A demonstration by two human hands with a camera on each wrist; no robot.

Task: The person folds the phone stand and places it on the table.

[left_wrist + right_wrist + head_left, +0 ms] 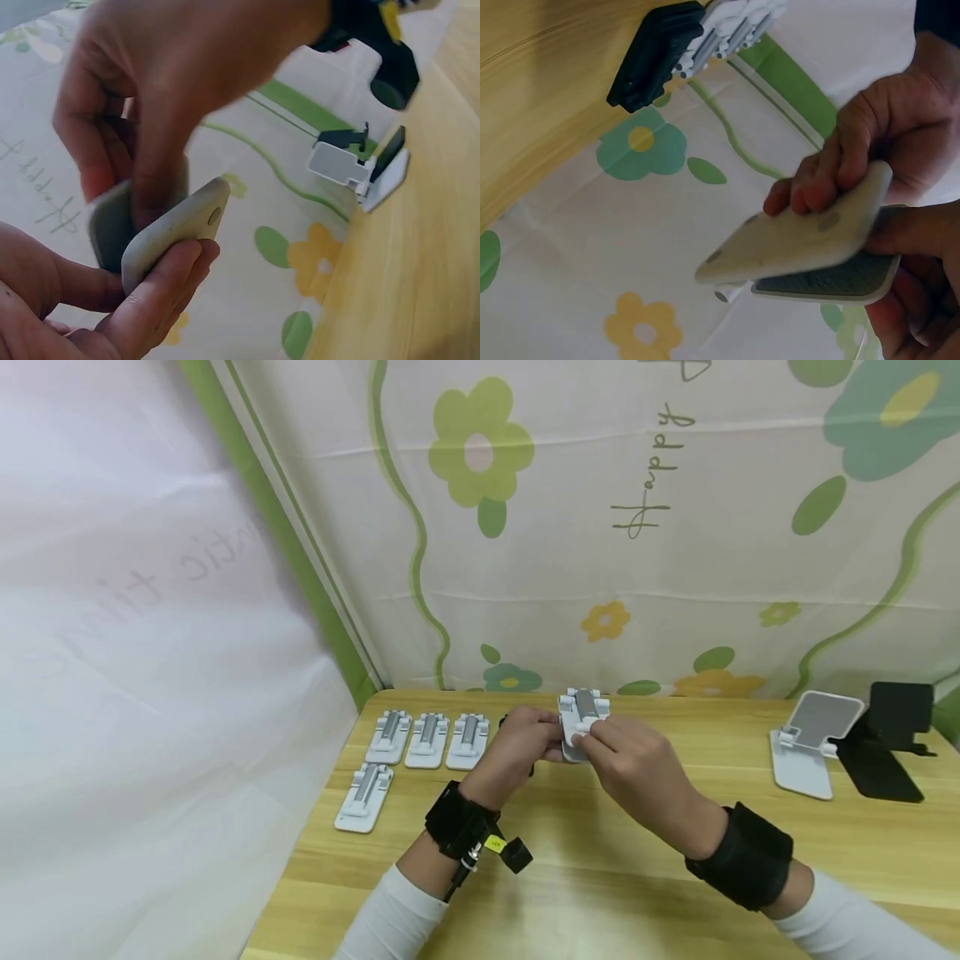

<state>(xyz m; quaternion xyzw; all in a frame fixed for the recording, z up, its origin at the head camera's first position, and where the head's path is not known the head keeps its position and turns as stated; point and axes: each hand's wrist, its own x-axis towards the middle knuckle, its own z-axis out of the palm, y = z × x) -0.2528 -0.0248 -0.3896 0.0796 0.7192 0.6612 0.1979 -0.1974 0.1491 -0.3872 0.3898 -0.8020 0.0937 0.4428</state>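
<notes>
A white folding phone stand (567,713) is held up over the back edge of the table, between both hands. My left hand (519,745) grips its base plate (174,232), fingers along the outer face. The right hand (636,767) pinches the other plate (832,279), which has a grey pad, with the thumb in the gap between the two plates. In the right wrist view the plates stand slightly apart at the hands' end. A folded black phone stand (656,56) lies just past my left hand, mostly hidden by it in the head view.
Several folded white phone stands (427,741) lie at the table's left, one nearer the front. At the right stand an unfolded white stand (802,764) and an unfolded black stand (881,768). A flowered curtain (525,568) hangs right behind the wooden table (600,877).
</notes>
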